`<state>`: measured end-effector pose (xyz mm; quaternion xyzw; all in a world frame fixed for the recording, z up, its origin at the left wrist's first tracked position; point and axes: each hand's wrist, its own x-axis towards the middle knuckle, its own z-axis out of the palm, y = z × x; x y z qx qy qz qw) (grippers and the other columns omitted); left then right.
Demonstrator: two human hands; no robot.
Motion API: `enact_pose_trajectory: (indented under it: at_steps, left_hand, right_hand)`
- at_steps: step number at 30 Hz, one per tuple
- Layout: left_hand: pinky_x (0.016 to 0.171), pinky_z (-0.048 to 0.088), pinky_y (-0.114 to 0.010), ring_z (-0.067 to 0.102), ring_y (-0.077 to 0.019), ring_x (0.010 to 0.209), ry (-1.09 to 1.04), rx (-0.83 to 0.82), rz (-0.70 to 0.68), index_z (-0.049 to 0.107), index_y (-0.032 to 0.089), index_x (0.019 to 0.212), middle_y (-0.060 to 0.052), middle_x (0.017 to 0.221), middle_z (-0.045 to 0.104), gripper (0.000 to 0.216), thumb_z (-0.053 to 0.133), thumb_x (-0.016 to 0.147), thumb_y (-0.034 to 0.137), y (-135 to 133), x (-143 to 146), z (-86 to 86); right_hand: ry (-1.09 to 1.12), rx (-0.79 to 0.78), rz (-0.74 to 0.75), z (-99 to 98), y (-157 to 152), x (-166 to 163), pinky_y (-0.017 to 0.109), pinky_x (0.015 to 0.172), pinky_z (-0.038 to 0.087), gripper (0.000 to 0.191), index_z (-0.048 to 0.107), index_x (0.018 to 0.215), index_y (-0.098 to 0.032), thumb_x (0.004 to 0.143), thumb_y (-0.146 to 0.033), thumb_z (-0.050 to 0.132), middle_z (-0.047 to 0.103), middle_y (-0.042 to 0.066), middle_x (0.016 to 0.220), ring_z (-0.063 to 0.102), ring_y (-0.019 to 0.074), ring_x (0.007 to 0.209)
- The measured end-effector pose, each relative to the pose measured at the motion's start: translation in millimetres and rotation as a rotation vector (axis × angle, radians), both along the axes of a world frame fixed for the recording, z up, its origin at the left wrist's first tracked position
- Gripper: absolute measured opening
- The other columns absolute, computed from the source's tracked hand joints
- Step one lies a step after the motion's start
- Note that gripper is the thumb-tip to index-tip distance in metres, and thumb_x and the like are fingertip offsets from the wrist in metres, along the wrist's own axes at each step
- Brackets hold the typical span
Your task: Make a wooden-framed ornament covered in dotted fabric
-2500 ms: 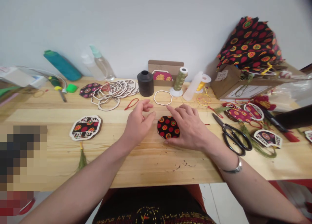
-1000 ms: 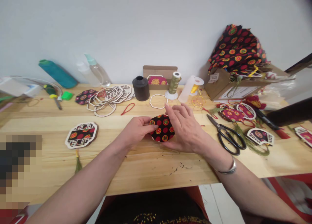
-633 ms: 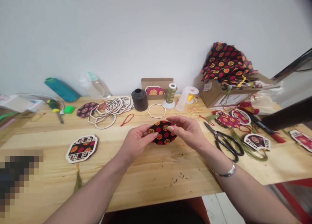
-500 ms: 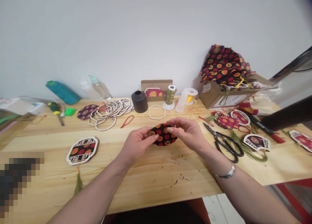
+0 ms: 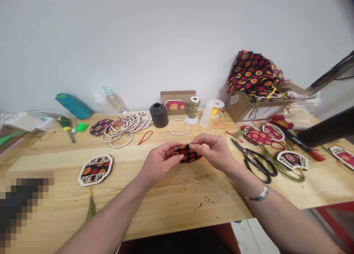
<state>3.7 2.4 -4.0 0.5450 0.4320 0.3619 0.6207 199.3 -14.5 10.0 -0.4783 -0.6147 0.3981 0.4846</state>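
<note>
Both my hands hold a small fabric-covered piece point(image 5: 188, 153), black with red and yellow circles, just above the wooden table point(image 5: 171, 195). My left hand point(image 5: 160, 162) pinches its left edge with thumb and fingers. My right hand point(image 5: 214, 150) pinches its right edge. The piece is tilted nearly flat, so only a narrow strip of it shows between my fingers.
A finished fan with a white lattice frame and green tassel point(image 5: 95, 170) lies to the left. Black scissors point(image 5: 256, 160) lie right of my hand. An empty white frame point(image 5: 178, 127), loose frames point(image 5: 124, 125), thread spools point(image 5: 158, 115), bottles and a box of patterned fabric point(image 5: 254, 99) stand behind.
The fabric piece lay flat on the table under my right hand. Both hands have picked it up and tilted it flatter. The camera view has risen slightly.
</note>
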Motion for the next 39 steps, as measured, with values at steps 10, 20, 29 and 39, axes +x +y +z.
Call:
enact_pose_trajectory:
  at_steps: [10,20,29,39]
  left_hand:
    - [0.095,0.053,-0.039,0.07,-0.0227,0.103,0.053,0.031,-0.264,0.07,0.019,0.111,-0.006,0.112,0.075,0.033,0.07,0.078,0.023,-3,-1,1.3]
    - [0.082,0.057,-0.037,0.072,-0.0226,0.086,-0.108,-0.279,-0.135,0.075,0.016,0.1,-0.009,0.096,0.078,0.034,0.08,0.072,0.035,3,-3,-1.5]
    - [0.073,0.059,-0.034,0.073,-0.0223,0.079,-0.21,-0.318,-0.075,0.075,0.014,0.101,-0.012,0.092,0.078,0.04,0.085,0.067,0.032,3,-3,-2.0]
    - [0.078,0.06,-0.034,0.074,-0.0221,0.084,-0.194,-0.32,-0.083,0.074,0.014,0.105,-0.01,0.095,0.078,0.043,0.086,0.065,0.023,3,-1,-3.4]
  right_hand:
    - [-0.147,0.149,0.111,-3.9,-2,-2,0.029,0.065,0.049,0.012,0.073,0.075,-0.019,0.082,-0.027,0.069,0.069,0.003,0.071,0.062,0.014,0.067]
    - [0.034,-0.185,-0.036,-8.3,8,9,0.034,0.076,0.05,0.065,0.077,0.089,-0.015,0.091,-0.067,0.039,0.075,0.012,0.087,0.067,0.0202,0.083]
    - [0.068,-0.274,0.018,-5.9,7,2,0.026,0.06,0.043,0.032,0.072,0.077,-0.015,0.075,-0.046,0.069,0.068,0.002,0.07,0.053,0.0115,0.062]
    - [-0.017,-0.294,0.055,-4.7,6,3,0.026,0.055,0.036,0.031,0.068,0.07,-0.015,0.074,-0.046,0.067,0.06,0.001,0.064,0.046,0.0105,0.058]
